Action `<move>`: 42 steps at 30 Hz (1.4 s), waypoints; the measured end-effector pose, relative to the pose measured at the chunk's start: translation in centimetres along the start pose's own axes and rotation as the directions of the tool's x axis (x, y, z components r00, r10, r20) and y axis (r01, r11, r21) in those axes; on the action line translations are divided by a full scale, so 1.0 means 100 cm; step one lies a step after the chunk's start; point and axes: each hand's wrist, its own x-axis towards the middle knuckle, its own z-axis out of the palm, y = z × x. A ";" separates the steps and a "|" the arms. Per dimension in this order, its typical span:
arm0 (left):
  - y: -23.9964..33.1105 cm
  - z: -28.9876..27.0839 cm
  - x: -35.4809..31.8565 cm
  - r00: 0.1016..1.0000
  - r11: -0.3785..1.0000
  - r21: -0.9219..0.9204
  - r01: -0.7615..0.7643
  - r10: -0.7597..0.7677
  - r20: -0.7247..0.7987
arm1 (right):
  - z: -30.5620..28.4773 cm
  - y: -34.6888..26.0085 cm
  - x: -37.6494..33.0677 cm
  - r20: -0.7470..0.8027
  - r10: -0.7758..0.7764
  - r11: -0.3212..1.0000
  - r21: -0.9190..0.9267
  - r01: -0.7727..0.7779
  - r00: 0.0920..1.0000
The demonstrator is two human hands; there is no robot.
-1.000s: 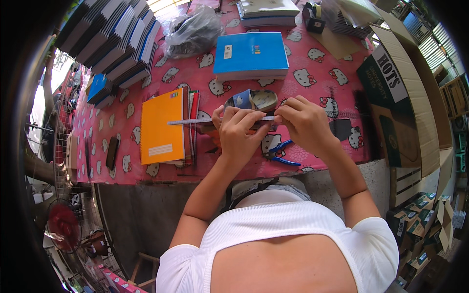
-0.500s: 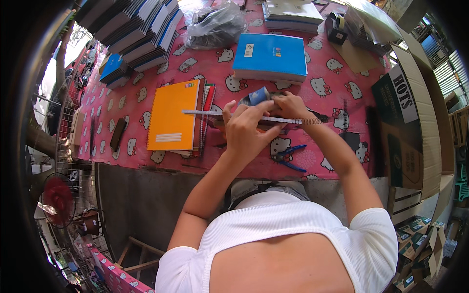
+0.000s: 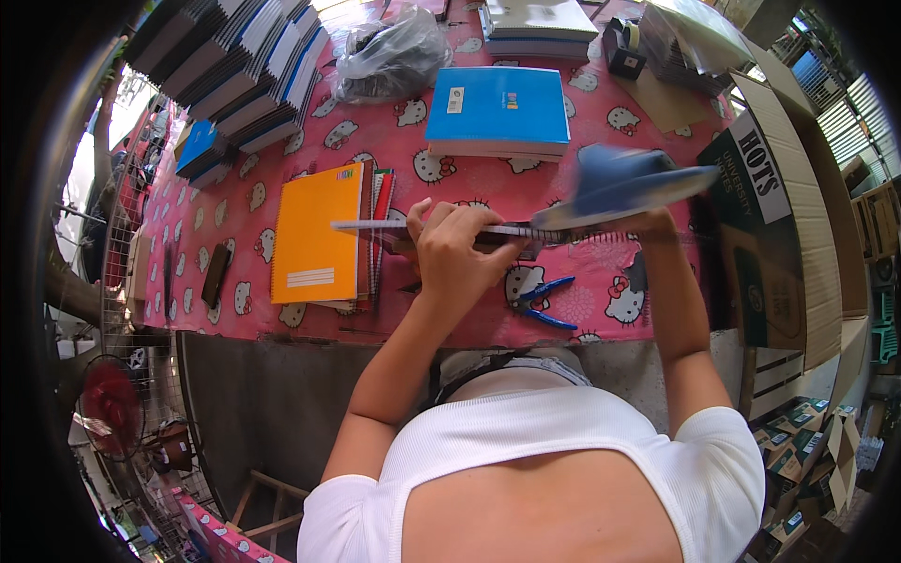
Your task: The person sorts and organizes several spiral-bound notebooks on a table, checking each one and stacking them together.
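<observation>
A spiral-bound notebook [image 3: 375, 226] is seen edge-on, upright above the table. My left hand [image 3: 460, 249] is closed on its edge, thumb on the near side and fingers over the top. At its right end, by the wire coil [image 3: 601, 238], is my right hand [image 3: 654, 223], its fingers mostly hidden and smeared. A blue cover or sheet [image 3: 624, 183], blurred by motion, fans out over that end. Blue-handled pliers [image 3: 542, 305] lie open on the table nearer to me. Left of the hands rests an orange spiral notebook [image 3: 317, 235] on top of several others.
A pile of blue notebooks [image 3: 500, 108] sits beyond my hands. Tall notebook stacks [image 3: 239, 80] stand far left, beside a see-through bag of dark items [image 3: 389, 58]. A tape dispenser [image 3: 624, 49] is at the far right, and a cardboard box [image 3: 784, 225] borders the right side.
My right hand has moved right along the notebook toward its coil end. The blue piece, earlier curled small near the fingers, now sweeps wide to the right. My left hand keeps its grip.
</observation>
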 end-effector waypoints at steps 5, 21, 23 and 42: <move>-0.017 -0.005 0.005 0.997 0.996 -0.052 0.067 -0.065 0.035 | -0.026 -0.003 0.021 0.097 0.523 0.788 0.322 -0.524 0.847; -0.031 -0.037 0.004 0.980 0.963 0.206 0.173 -0.189 0.061 | 0.033 -0.004 0.057 -0.082 0.173 0.931 0.339 -0.135 0.982; -0.035 -0.037 0.007 0.983 0.963 0.209 0.168 -0.179 0.037 | 0.036 -0.003 0.074 0.096 0.456 0.890 -0.032 -0.455 0.885; -0.086 -0.066 -0.004 0.947 0.949 0.110 0.295 -0.276 -0.164 | 0.079 0.004 0.128 0.233 0.249 0.797 0.502 -0.336 0.940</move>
